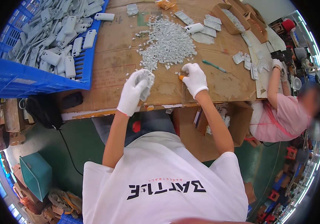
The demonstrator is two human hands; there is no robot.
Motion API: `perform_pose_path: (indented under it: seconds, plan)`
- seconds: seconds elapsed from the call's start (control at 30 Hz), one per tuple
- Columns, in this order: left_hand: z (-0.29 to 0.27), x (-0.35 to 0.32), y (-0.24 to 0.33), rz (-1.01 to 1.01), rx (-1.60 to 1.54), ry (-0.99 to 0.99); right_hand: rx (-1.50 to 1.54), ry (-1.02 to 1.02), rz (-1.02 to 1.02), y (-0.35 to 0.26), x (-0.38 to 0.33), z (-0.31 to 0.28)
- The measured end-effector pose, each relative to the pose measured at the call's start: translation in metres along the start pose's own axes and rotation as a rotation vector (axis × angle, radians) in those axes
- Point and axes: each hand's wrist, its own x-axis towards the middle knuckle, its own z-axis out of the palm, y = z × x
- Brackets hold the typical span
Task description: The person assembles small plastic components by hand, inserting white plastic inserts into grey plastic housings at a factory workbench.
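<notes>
My left hand (134,92), in a white glove, is shut on a white plastic casing (146,83) held just above the cardboard-covered table (111,67). My right hand (194,77), also gloved, pinches a small orange-tipped thing (181,77) against the cardboard, a little right of the casing. Both hands sit at the near edge of a pile of small pale plastic parts (167,42).
A blue crate (36,80) full of white casings stands at the back left. A teal pen-like tool (214,66) lies right of my right hand. Open cardboard boxes (231,16) and loose white casings (208,26) lie at the back right. A co-worker in a pink shirt (287,115) works at the right end.
</notes>
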Motion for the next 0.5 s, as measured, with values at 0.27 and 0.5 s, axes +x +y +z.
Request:
perform_pose_path:
  seconds: [0.27, 0.5]
  plan:
    - [0.020, -0.010, -0.042, -0.006, -0.043, 0.031, -0.072, -0.128, -0.177, -0.011, -0.003, -0.002]
    - [0.038, -0.021, -0.013, 0.256, 0.326, 0.267, 0.346, -0.008, -0.469, -0.099, -0.044, -0.024]
